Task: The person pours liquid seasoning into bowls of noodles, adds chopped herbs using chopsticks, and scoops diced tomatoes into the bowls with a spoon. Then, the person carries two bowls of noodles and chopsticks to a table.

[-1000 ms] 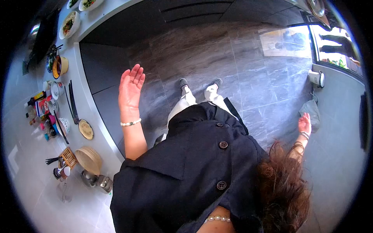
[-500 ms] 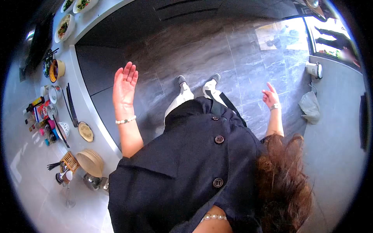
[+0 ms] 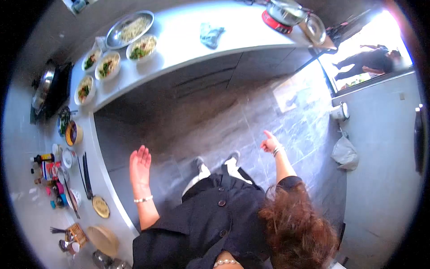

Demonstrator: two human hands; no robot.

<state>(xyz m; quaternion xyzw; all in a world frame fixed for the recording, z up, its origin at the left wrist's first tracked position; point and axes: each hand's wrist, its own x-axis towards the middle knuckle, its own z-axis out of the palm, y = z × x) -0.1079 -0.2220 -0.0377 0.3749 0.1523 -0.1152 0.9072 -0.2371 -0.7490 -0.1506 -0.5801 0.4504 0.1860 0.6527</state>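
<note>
My left hand (image 3: 141, 167) is raised in the air beside the left counter (image 3: 105, 166), palm showing and fingers stretched out. It holds and touches nothing. Long dark chopsticks (image 3: 85, 175) lie on that counter, with a round tan board or mat (image 3: 101, 206) at their lower end. My right hand (image 3: 269, 143) hangs over the grey floor (image 3: 255, 112), one finger pointing out and the others partly bent. Nothing shows in it.
Several bowls of food (image 3: 144, 48) and a metal tray of noodles (image 3: 130, 30) stand at the counter corner. Farther right are a crumpled cloth (image 3: 210, 36) and a pot (image 3: 286, 12) on a red base. Another person (image 3: 369, 62) is beyond the glass doorway.
My view has tilted up, bringing in the far counter with the tray, cloth and pot. My right hand has come closer to my body's middle; the left stays spread.
</note>
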